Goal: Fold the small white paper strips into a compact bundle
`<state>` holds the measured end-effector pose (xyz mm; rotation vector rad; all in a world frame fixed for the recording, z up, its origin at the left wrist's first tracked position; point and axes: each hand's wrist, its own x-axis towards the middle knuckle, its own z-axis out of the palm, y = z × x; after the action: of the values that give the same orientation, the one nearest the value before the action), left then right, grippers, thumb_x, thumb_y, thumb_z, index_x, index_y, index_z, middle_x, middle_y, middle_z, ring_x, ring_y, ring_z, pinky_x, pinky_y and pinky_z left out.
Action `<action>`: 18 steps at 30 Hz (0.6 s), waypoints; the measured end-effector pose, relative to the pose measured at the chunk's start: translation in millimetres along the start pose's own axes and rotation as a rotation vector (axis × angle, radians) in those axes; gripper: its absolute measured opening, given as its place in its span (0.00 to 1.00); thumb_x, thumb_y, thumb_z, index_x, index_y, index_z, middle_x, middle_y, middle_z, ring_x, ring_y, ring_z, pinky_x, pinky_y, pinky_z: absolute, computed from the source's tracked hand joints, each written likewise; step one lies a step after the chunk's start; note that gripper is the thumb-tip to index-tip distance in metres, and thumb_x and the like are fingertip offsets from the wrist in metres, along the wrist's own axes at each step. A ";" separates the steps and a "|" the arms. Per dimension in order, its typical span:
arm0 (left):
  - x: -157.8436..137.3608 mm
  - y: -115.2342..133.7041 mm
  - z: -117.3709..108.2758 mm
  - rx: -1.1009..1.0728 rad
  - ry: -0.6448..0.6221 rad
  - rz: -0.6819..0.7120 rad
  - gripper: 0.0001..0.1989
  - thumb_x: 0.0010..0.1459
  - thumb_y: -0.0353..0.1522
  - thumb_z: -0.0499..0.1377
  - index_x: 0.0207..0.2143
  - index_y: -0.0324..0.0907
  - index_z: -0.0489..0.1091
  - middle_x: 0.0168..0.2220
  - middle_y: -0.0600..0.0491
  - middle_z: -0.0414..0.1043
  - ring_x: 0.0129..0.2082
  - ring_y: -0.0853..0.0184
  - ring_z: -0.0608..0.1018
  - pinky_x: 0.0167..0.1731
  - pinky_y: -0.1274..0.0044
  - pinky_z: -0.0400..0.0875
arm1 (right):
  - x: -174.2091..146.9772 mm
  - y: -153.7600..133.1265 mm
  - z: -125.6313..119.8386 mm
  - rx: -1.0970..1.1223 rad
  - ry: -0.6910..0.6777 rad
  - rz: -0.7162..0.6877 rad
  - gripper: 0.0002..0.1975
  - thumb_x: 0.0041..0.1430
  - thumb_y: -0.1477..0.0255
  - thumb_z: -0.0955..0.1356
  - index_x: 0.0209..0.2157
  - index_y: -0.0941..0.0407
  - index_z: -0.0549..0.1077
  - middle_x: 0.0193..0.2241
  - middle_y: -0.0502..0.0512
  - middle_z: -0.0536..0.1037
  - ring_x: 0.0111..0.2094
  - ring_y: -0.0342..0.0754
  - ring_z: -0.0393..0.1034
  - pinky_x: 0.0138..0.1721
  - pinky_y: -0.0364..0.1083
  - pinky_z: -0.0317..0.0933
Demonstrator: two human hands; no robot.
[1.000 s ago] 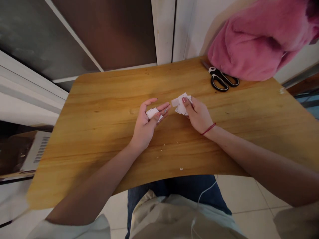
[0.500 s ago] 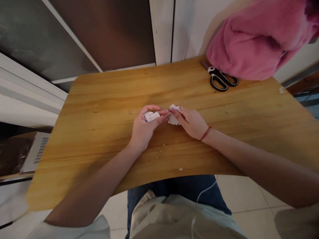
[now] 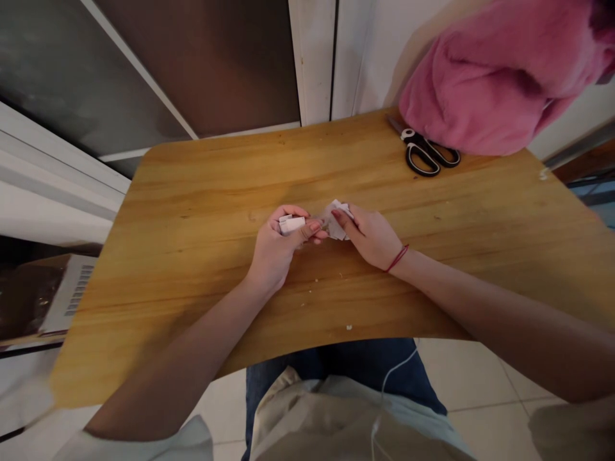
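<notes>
Over the middle of the wooden table (image 3: 216,186), my left hand (image 3: 276,246) is closed on small white paper slips (image 3: 293,225), held in its palm under the thumb. My right hand (image 3: 375,237), with a red string on its wrist, grips a fanned bunch of white paper slips (image 3: 340,221) between thumb and fingers. The fingertips of both hands come close together, and a blurred pale piece shows between them. Whether that piece is held by the left fingers or the right, I cannot tell.
Black-handled scissors (image 3: 425,150) lie at the table's back right, beside a pink plush cloth (image 3: 480,89). Tiny white scraps (image 3: 349,327) dot the near part of the table. A white cable (image 3: 398,368) hangs over my lap. A box (image 3: 67,294) stands left of the table.
My left fingers have curled and shifted slightly, and the slips in that palm sit at a different angle. A blurred pale piece now shows between the hands. My right hand has hardly moved.
</notes>
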<state>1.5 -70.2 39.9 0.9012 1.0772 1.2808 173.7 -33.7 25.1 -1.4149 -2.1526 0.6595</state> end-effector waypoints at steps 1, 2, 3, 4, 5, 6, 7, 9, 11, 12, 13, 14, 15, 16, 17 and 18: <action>0.5 0.2 -0.4 0.003 -0.004 -0.008 0.16 0.44 0.32 0.70 0.32 0.41 0.65 0.25 0.57 0.75 0.24 0.74 0.78 0.24 0.83 0.72 | 0.3 0.4 0.0 0.015 0.012 0.001 0.19 0.68 0.58 0.56 0.27 0.54 0.60 0.20 0.50 0.65 0.22 0.44 0.58 0.26 0.45 0.48; 0.9 0.3 -0.8 0.005 -0.008 -0.017 0.17 0.44 0.32 0.70 0.32 0.41 0.65 0.24 0.59 0.74 0.21 0.75 0.76 0.21 0.84 0.69 | 0.6 0.9 0.0 0.032 0.024 0.004 0.20 0.68 0.57 0.55 0.26 0.54 0.59 0.20 0.49 0.64 0.22 0.43 0.57 0.25 0.45 0.47; 1.2 0.4 -1.1 0.003 -0.014 -0.028 0.17 0.44 0.33 0.70 0.31 0.42 0.64 0.23 0.60 0.72 0.19 0.77 0.73 0.18 0.85 0.66 | 1.0 1.5 0.0 0.051 0.035 0.009 0.20 0.68 0.57 0.56 0.26 0.54 0.57 0.20 0.49 0.63 0.21 0.43 0.56 0.25 0.44 0.47; 1.3 0.4 -1.5 0.001 -0.023 -0.036 0.17 0.44 0.33 0.70 0.31 0.42 0.64 0.22 0.61 0.70 0.17 0.79 0.70 0.16 0.85 0.62 | 1.3 2.1 0.0 0.071 0.047 0.015 0.20 0.68 0.57 0.56 0.25 0.53 0.56 0.20 0.48 0.62 0.21 0.42 0.55 0.25 0.44 0.47; 1.1 0.4 -1.7 -0.001 -0.038 -0.044 0.17 0.44 0.33 0.70 0.31 0.42 0.64 0.22 0.62 0.68 0.16 0.80 0.66 0.15 0.86 0.59 | 1.8 2.7 0.1 0.090 0.057 0.020 0.20 0.68 0.56 0.56 0.25 0.53 0.56 0.19 0.48 0.62 0.21 0.42 0.55 0.25 0.44 0.47; 0.7 0.4 -1.9 -0.002 -0.059 -0.055 0.16 0.45 0.33 0.70 0.31 0.42 0.65 0.22 0.62 0.66 0.16 0.81 0.63 0.14 0.86 0.56 | 2.2 3.3 0.2 0.104 0.067 0.024 0.20 0.68 0.56 0.56 0.25 0.53 0.55 0.19 0.48 0.62 0.21 0.42 0.54 0.25 0.44 0.47; -0.1 0.4 -1.8 0.001 -0.087 -0.073 0.15 0.46 0.33 0.69 0.30 0.42 0.65 0.22 0.62 0.64 0.16 0.82 0.61 0.14 0.86 0.54 | 2.5 3.9 0.3 0.112 0.078 0.026 0.20 0.68 0.56 0.56 0.24 0.53 0.55 0.19 0.48 0.61 0.21 0.42 0.54 0.25 0.44 0.47; -2.2 0.4 -1.2 0.023 -0.161 -0.121 0.13 0.48 0.33 0.68 0.30 0.41 0.66 0.22 0.62 0.62 0.16 0.82 0.58 0.14 0.86 0.51 | 3.1 4.7 0.5 0.115 0.092 0.023 0.20 0.68 0.57 0.56 0.24 0.53 0.54 0.19 0.48 0.61 0.22 0.42 0.54 0.26 0.44 0.47; -4.8 0.2 0.0 0.067 -0.230 -0.153 0.12 0.48 0.33 0.68 0.30 0.42 0.67 0.22 0.62 0.63 0.16 0.82 0.57 0.13 0.85 0.49 | 3.2 4.8 0.5 0.111 0.093 0.025 0.20 0.68 0.57 0.56 0.24 0.53 0.55 0.19 0.48 0.62 0.22 0.42 0.54 0.26 0.45 0.47; -6.0 0.0 0.8 0.098 -0.259 -0.155 0.12 0.48 0.33 0.68 0.30 0.42 0.68 0.23 0.61 0.65 0.16 0.81 0.58 0.13 0.85 0.49 | 3.1 4.6 0.5 0.109 0.089 0.026 0.20 0.68 0.57 0.56 0.25 0.53 0.55 0.20 0.48 0.62 0.22 0.42 0.55 0.26 0.45 0.47; -7.0 -0.3 1.6 0.130 -0.284 -0.150 0.12 0.48 0.32 0.69 0.30 0.41 0.68 0.24 0.61 0.66 0.16 0.81 0.59 0.14 0.84 0.50 | 3.0 4.4 0.4 0.107 0.085 0.026 0.20 0.68 0.57 0.56 0.25 0.53 0.55 0.20 0.48 0.62 0.22 0.43 0.55 0.26 0.45 0.48; -7.8 -0.7 2.3 0.161 -0.304 -0.142 0.11 0.47 0.32 0.69 0.30 0.41 0.68 0.24 0.60 0.67 0.16 0.81 0.60 0.14 0.84 0.52 | 2.7 4.2 0.3 0.105 0.082 0.027 0.20 0.68 0.57 0.56 0.25 0.53 0.55 0.20 0.48 0.63 0.22 0.43 0.55 0.26 0.45 0.48; -8.4 -1.2 3.0 0.188 -0.321 -0.132 0.11 0.47 0.31 0.69 0.30 0.41 0.69 0.25 0.59 0.68 0.17 0.80 0.62 0.15 0.84 0.55 | 2.5 4.0 0.2 0.102 0.082 0.025 0.20 0.68 0.56 0.56 0.25 0.53 0.55 0.20 0.49 0.63 0.22 0.43 0.55 0.26 0.45 0.48; -8.7 -1.7 3.5 0.209 -0.335 -0.120 0.11 0.47 0.31 0.68 0.30 0.41 0.69 0.25 0.59 0.69 0.18 0.79 0.65 0.17 0.83 0.58 | 2.3 3.9 0.2 0.102 0.082 0.021 0.20 0.68 0.57 0.56 0.25 0.53 0.55 0.20 0.49 0.63 0.23 0.43 0.56 0.26 0.45 0.48; -8.8 -2.3 3.9 0.223 -0.347 -0.107 0.10 0.48 0.31 0.68 0.30 0.41 0.69 0.26 0.58 0.70 0.20 0.78 0.68 0.20 0.83 0.61 | 2.2 3.8 0.1 0.104 0.082 0.019 0.20 0.68 0.57 0.56 0.25 0.53 0.55 0.20 0.49 0.63 0.23 0.43 0.56 0.26 0.45 0.48; -8.6 -3.0 4.1 0.233 -0.358 -0.094 0.09 0.48 0.30 0.68 0.30 0.41 0.69 0.26 0.57 0.71 0.23 0.77 0.71 0.23 0.83 0.64 | 2.1 3.8 0.1 0.106 0.082 0.019 0.20 0.68 0.57 0.56 0.25 0.53 0.56 0.20 0.49 0.64 0.23 0.43 0.56 0.26 0.45 0.48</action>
<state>6.5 -78.8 39.2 1.1902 0.9808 0.8847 175.5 -30.4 22.9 -1.3839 -2.0129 0.6998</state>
